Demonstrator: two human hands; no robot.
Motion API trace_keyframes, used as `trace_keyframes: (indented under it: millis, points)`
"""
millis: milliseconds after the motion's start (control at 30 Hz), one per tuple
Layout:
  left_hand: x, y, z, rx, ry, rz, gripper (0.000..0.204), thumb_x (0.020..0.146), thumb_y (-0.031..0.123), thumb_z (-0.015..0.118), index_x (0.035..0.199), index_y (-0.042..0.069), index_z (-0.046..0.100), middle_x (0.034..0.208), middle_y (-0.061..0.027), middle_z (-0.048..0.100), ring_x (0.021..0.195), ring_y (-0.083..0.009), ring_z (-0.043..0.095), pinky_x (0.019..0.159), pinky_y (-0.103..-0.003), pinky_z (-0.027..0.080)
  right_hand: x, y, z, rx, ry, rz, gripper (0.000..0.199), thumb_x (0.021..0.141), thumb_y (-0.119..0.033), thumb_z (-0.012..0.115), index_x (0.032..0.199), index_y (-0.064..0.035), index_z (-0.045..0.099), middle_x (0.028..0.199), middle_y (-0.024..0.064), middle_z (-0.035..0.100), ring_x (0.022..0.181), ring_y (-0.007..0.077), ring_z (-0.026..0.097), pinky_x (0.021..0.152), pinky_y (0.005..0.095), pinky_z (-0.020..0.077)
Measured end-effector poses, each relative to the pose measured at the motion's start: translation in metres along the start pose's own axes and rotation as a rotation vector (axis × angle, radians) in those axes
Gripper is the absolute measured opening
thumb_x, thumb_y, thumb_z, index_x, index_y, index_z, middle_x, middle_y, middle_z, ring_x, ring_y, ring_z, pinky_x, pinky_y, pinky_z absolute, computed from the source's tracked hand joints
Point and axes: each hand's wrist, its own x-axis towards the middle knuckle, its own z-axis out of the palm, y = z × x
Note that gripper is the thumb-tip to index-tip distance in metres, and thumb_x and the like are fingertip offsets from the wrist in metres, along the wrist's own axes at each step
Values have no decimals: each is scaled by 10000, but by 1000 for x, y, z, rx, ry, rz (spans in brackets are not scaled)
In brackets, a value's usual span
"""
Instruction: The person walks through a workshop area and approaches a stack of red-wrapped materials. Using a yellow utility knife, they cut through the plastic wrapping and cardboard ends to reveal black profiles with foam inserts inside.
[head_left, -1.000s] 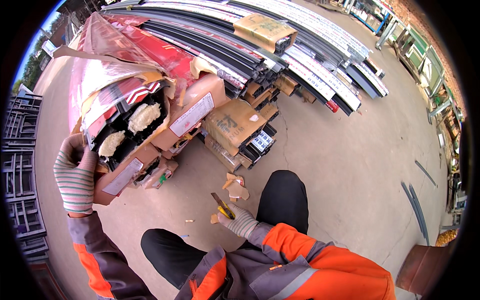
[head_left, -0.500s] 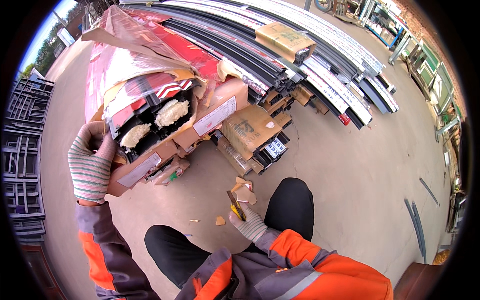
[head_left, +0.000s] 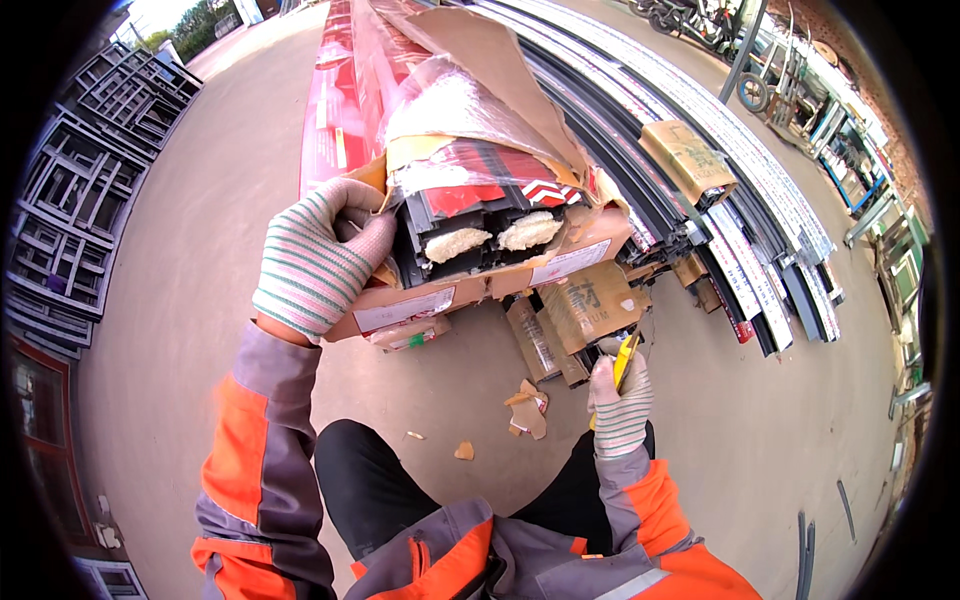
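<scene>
My left hand (head_left: 325, 260), in a striped knit glove, is closed on the torn cardboard wrapping (head_left: 372, 178) at the left corner of a wrapped bundle. Dark grey profiles (head_left: 490, 228) stick out of the opened end, with two pale foam lumps (head_left: 458, 245) in their hollows. Clear film and brown cardboard lie folded back over the top. In my right hand (head_left: 622, 408), also gloved, a yellow utility knife (head_left: 625, 360) points upward. The hand is above my right knee, in front of a lower cardboard-wrapped bundle (head_left: 590, 305).
Long profiles (head_left: 740, 240) are stacked to the right, one bundle banded with brown cardboard (head_left: 688, 160). Cardboard scraps (head_left: 528, 410) lie on the concrete floor before my knees. Metal frames (head_left: 80, 215) stand at the left; a wheeled cart (head_left: 755, 92) is at the far right.
My view has shifted, so the bundle appears farther right. My right hand has lifted the knife from beside my knee toward the bundles. My left hand keeps hold of the wrapping's corner.
</scene>
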Motion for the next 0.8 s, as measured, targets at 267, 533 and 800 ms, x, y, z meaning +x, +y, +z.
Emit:
trace_keyframes:
  millis: [267, 533, 800]
  points:
    - [-1, 5, -8, -76, -18, -26, 151, 887, 92, 753, 998, -1, 713, 781, 17, 662, 671, -10, 569, 631, -197, 502, 105, -152, 45, 114, 58, -334, 317, 1021, -239, 618, 1250, -23, 580, 737, -25, 512, 535, 32, 457, 477, 193, 406]
    - [-3, -3, -5, -21, 3, 36, 155, 873, 93, 756, 986, -4, 713, 777, 22, 643, 693, -20, 551, 665, -221, 510, 179, -201, 111, -274, -136, -545, 463, 964, -371, 723, 1247, -12, 647, 837, -16, 614, 666, 43, 554, 576, 198, 452]
    - [2, -3, -1, -69, 11, 113, 161, 888, 126, 768, 999, 15, 731, 763, 31, 643, 689, -22, 560, 665, -218, 515, 204, -193, 139, -610, -252, -700, 682, 889, -559, 724, 1247, 20, 682, 959, 151, 741, 863, 205, 706, 789, 321, 553]
